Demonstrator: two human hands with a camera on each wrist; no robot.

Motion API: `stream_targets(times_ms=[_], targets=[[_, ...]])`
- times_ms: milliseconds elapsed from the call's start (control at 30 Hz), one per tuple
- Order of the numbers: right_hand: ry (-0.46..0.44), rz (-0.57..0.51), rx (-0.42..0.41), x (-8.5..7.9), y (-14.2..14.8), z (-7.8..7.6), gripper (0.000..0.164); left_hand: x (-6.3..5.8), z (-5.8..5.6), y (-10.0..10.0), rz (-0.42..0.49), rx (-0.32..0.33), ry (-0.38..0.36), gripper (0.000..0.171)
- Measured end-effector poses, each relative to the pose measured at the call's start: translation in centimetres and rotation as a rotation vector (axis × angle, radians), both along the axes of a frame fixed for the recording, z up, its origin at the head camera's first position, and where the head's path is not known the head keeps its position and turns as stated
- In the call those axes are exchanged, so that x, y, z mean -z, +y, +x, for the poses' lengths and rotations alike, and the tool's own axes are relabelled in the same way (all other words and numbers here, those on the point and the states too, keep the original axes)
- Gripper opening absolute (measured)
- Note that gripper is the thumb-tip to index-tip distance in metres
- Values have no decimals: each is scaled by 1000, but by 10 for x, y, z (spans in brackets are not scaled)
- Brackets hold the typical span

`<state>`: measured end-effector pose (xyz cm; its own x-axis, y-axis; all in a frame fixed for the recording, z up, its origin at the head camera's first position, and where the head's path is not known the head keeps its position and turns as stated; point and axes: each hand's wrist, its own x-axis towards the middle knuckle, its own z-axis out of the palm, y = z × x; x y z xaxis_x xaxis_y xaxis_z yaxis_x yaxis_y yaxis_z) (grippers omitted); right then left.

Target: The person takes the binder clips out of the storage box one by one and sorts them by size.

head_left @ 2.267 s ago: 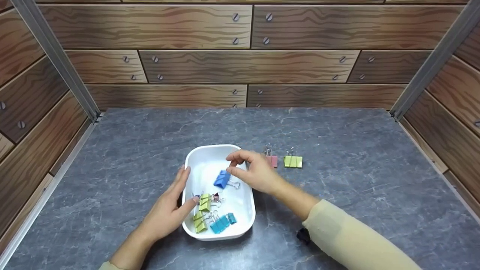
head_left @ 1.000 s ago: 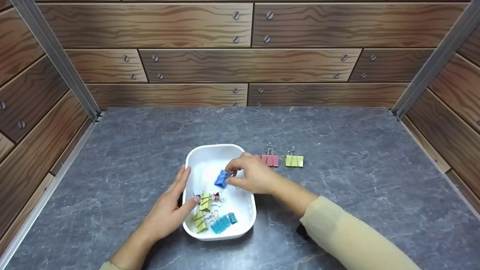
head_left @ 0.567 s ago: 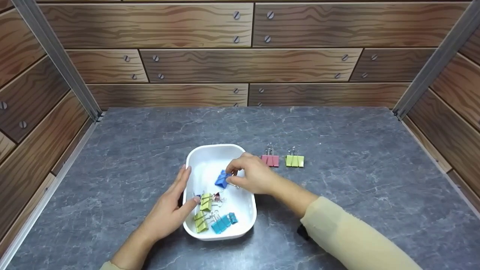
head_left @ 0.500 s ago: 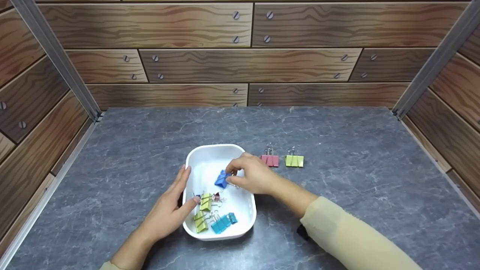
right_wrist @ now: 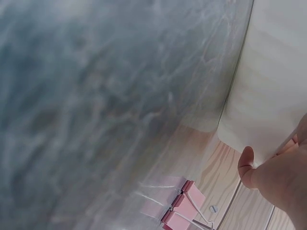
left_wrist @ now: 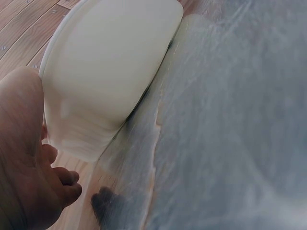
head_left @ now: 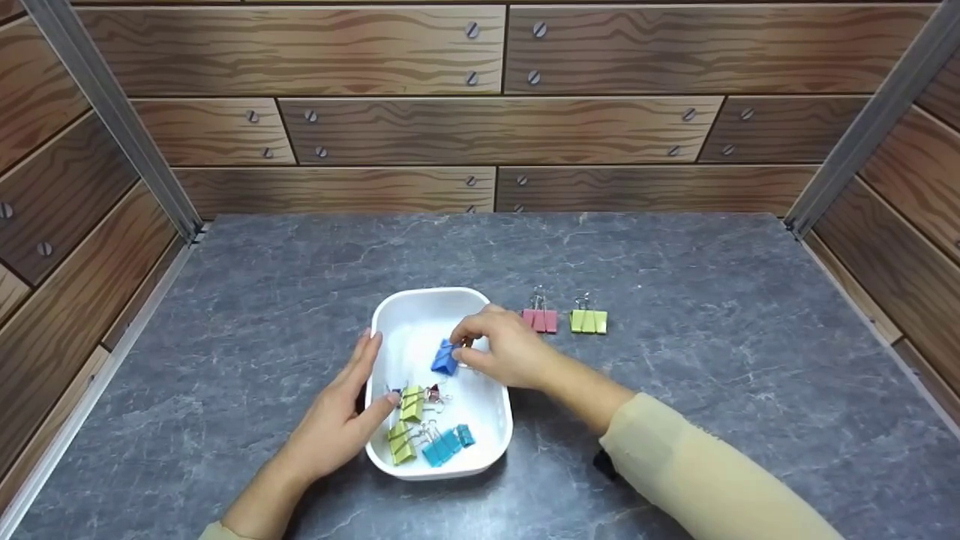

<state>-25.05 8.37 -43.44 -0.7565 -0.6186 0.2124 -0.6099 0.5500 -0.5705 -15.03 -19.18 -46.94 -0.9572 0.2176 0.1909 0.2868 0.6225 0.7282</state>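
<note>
A white tray [head_left: 427, 305] on the table holds several binder clips. My right hand [head_left: 510, 349] reaches over its right rim and pinches a blue binder clip [head_left: 444, 358] by the handle end, between thumb and forefinger; the fingers partly hide the handles. My left hand [head_left: 334, 420] rests against the left side, with fairly straight fingers along the outer wall and the thumb over the rim. By that thumb sit two yellow-green clips, the upper one [head_left: 412, 403] and the lower one [head_left: 401, 442]. A small dark red clip [head_left: 433, 394] and teal clips [head_left: 442, 448] lie near them.
A pink binder clip [head_left: 540, 321] and a yellow-green binder clip [head_left: 589, 322] stand on the grey marbled table [head_left: 712, 360], right of the tray, handles toward the back. Wood-patterned walls [head_left: 480, 131] surround the table. A black object [head_left: 604, 463] shows under the right sleeve.
My right hand has lowered, and its thumb and forefinger have closed on the blue binder clip's handle end. The clip has turned slightly within the tray. My left hand stays in place.
</note>
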Motion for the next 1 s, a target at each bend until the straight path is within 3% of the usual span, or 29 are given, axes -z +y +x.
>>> stream_targets(times_ms=[233,467,1000], targets=[[-8,-13,10,0,0,0,13,0,0,0,-1,1,-1,82],[37,-50,-5,1,1,1,13,1,0,0,7,7,8,82],[148,-12,22,1,0,4,16,-1,0,1,0,3,0,82]])
